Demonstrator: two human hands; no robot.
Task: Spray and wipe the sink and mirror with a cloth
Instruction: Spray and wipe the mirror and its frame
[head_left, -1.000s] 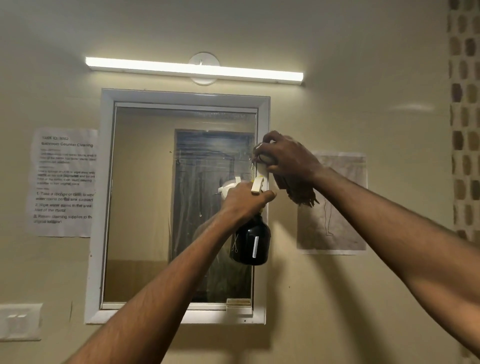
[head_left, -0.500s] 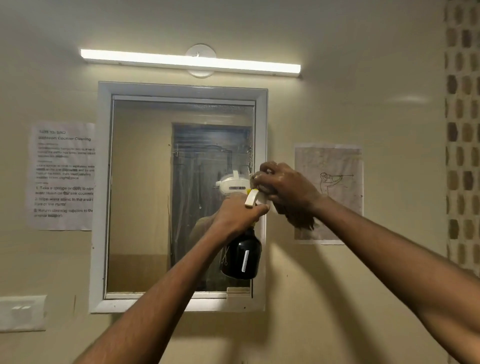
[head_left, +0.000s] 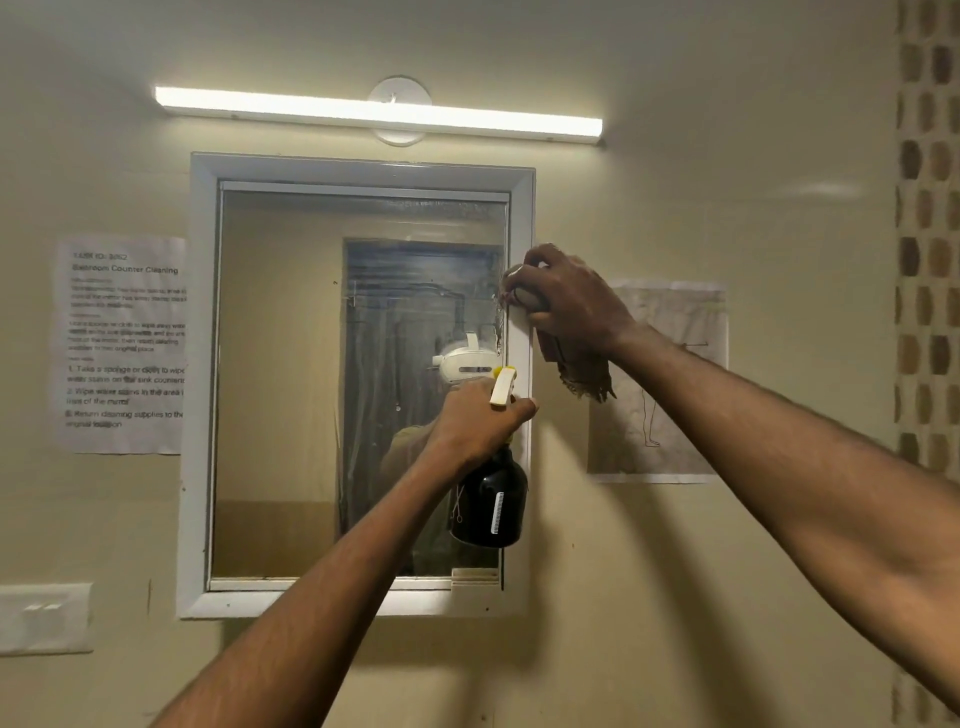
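One mirror; right hand clutches one cloth; left hand grips one spray bottle; two wall papers.

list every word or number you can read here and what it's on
Sheet of paper taped left of the mirror:
"Bathroom Counter Cleaning" as the heading
A line above it starts "TASK ID:"; the number is too blurred.
Numbered steps "1.", "2.", "3." are only partly legible; the rest is blurred.
Paper with a drawing right of the mirror: no readable text.
Spray bottle: a white scale, no readable words.
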